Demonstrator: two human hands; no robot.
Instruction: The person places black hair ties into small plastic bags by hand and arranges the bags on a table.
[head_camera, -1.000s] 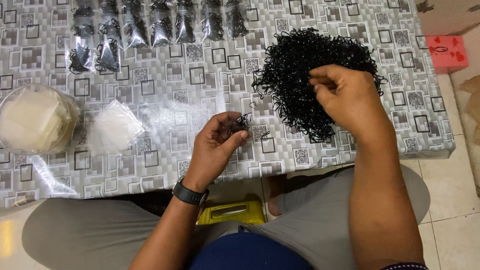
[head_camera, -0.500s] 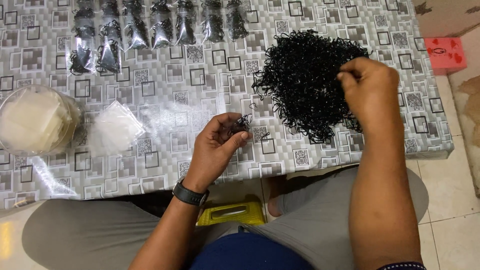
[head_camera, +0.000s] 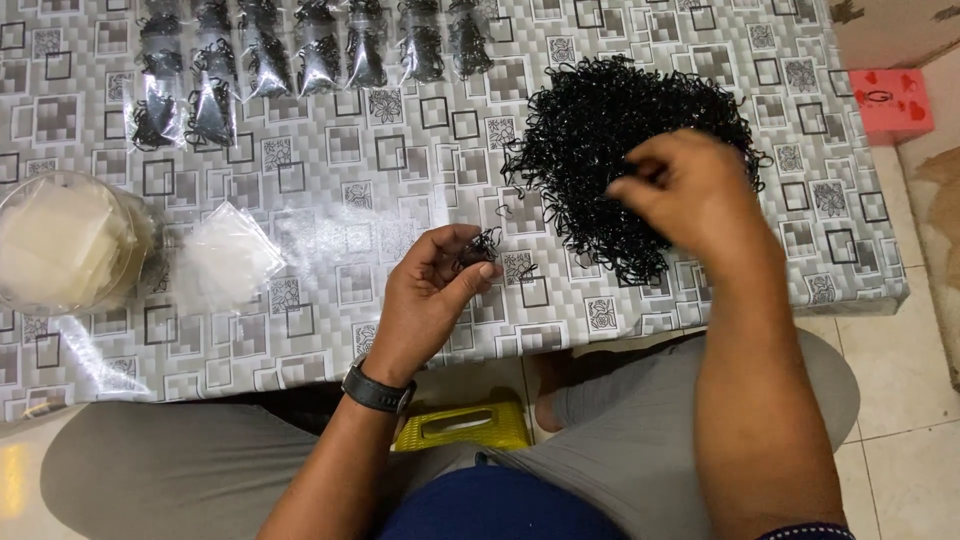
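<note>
Bands, small and black, sit pinched as a bunch (head_camera: 482, 246) in the left hand (head_camera: 430, 300), fingers closed on them above the worktop (head_camera: 330, 190). The right hand (head_camera: 690, 195) hovers over the big pile of black bands (head_camera: 590, 130), fingertips pinched together, though blur hides whether they grip any. Filled clear bags (head_camera: 300, 60) line the far edge.

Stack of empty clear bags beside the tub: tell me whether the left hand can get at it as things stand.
Probably yes. The stack of empty clear bags lies flat on the table just to the left of the left hand, with bare tabletop between. But that hand's grip already pinches a small bunch of black bands.
</note>
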